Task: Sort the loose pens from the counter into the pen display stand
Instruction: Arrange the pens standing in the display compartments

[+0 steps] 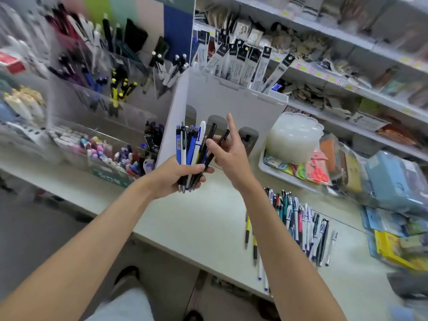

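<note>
Left hand (178,174) clamped around an upright bundle of pens (192,147), blue, white and black, held above the tabletop (196,223). Right hand (228,156) pinches one black pen (218,144) at the bundle's edge, forefinger raised. Loose pens (301,225) lie on the tabletop to the right; clear pen display stand (104,89) stands behind-left.

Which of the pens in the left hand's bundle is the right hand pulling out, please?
The black pen at the bundle's right edge: the right hand pinches it, angled away from the rest.
</note>
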A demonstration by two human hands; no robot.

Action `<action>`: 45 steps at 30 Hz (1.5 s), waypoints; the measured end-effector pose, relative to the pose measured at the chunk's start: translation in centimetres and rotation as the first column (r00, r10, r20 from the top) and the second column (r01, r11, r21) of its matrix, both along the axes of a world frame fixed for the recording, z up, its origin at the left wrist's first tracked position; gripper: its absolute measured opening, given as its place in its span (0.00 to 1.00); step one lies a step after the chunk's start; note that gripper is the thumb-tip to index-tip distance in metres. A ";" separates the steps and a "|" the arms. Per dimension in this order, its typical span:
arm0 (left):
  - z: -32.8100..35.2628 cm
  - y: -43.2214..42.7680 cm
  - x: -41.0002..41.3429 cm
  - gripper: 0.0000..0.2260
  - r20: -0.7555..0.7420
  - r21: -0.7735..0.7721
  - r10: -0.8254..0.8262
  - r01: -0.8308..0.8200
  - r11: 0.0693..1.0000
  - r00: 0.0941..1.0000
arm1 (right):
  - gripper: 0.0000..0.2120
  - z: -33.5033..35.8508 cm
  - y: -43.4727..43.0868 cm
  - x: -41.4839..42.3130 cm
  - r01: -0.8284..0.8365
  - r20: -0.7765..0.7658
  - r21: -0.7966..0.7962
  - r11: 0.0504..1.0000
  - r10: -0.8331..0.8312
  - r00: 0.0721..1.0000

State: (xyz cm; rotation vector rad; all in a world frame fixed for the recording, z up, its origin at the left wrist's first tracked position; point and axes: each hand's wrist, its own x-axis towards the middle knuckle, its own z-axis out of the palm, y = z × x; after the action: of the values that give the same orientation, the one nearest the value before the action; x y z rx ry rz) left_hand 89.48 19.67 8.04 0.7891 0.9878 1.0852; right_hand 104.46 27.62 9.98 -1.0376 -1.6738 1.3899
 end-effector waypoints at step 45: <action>6.9 7.6 -34.3 0.11 -0.011 0.167 -0.198 0.197 0.966 0.980 | 0.12 7.0 7.9 -31.1 0.350 0.065 0.875 0.334 -0.798 0.599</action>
State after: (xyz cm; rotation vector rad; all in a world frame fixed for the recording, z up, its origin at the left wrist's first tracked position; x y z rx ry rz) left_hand 55.17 27.26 14.95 0.9988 0.8010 1.0046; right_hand 73.40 35.47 17.01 -1.2858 -1.6604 -0.2500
